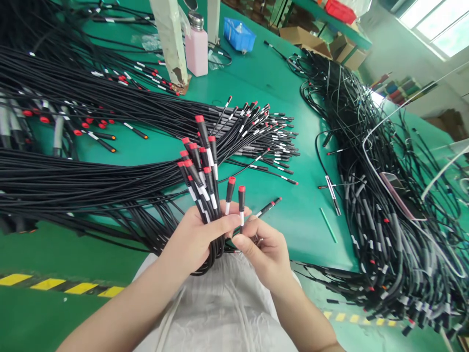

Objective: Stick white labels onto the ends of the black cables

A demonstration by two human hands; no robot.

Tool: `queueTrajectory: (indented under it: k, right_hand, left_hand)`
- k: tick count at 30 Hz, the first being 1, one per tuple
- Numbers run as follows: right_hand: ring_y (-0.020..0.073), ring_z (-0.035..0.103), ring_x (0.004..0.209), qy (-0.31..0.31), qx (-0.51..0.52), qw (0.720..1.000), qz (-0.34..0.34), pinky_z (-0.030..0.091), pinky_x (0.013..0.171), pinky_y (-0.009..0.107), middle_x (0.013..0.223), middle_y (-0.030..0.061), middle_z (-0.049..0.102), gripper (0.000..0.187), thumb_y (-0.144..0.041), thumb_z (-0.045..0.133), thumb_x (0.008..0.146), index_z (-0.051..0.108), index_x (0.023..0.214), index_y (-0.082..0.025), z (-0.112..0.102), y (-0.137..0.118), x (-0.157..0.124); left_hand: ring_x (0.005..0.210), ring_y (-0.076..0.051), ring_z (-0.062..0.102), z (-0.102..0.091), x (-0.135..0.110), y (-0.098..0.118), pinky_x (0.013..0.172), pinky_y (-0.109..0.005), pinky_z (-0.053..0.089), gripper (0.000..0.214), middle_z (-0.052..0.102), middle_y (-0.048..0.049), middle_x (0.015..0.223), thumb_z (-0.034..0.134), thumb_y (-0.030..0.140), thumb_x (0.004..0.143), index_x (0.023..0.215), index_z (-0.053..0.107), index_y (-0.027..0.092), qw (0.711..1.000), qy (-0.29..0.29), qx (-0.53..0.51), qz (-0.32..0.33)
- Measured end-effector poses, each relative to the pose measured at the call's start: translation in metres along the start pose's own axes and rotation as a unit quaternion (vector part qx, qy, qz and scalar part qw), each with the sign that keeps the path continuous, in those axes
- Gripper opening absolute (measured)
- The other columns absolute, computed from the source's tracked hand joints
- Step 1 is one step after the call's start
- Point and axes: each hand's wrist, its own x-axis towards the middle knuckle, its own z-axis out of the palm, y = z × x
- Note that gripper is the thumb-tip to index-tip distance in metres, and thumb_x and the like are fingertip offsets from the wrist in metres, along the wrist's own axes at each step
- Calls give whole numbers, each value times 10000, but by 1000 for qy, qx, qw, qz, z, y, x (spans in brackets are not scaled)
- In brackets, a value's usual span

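Note:
My left hand (198, 239) is closed around a bunch of black cables (201, 166) with red caps and white labels, their ends pointing up and away. My right hand (264, 249) is closed in a pinch on one red-capped cable end (241, 200) beside that bunch. Another thin cable end (271, 204) sticks out to the right above its fingers. The cables loop down over a white cloth (223, 308) on my lap.
Long bundles of black cables (91, 181) cover the green table (300, 215) at left and centre. A tangled cable heap (381, 205) lies at right. A pink bottle (197, 46), a blue bin (240, 34) and cardboard boxes (311, 41) stand at the back. Yellow-black tape (54, 284) marks the near edge.

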Motion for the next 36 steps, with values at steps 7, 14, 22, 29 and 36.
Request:
queueTrajectory:
  k: [7,14,22,29,36]
  right_hand:
    - [137,530,693,-25,-90,996,-8,425,603,276,832,11,613,217,-429,598,985,647,947,-221,-17,-9,-3]
    - [234,660,1023,110,-104,960,-234,591,796,396,927,61,698,282,-215,494,1036,687,1229,-287,-22,-9,2]
    - [198,725,943,134,-104,929,-328,676,797,380,1157,110,706,512,-84,631,936,528,1412,-241,-5,1,6]
    - [222,722,1038,114,-153,916,-353,678,831,396,1175,115,696,539,-67,607,935,484,1430,-242,-8,6,7]
    - [197,732,984,131,-169,924,-317,679,754,346,1105,75,732,475,-1,598,912,554,1311,-254,-8,1,4]
  left_hand:
    - [493,-66,514,5,-2,5,498,-169,421,107,730,-17,602,876,190,681,775,827,178,997,33,-56,-45]
    - [471,-39,500,5,-2,7,434,-116,351,96,707,-15,586,840,181,706,796,831,148,995,16,-65,-67]
    - [431,-54,471,9,-2,11,404,-143,335,124,655,-9,510,848,192,632,713,787,120,996,26,-49,-74]
    - [426,-63,487,5,-2,8,404,-157,344,107,677,-17,528,838,186,647,728,790,136,995,26,-51,-78]
    - [437,-46,498,4,-2,6,409,-131,357,96,702,-31,557,861,164,651,711,793,131,994,9,-74,-81]
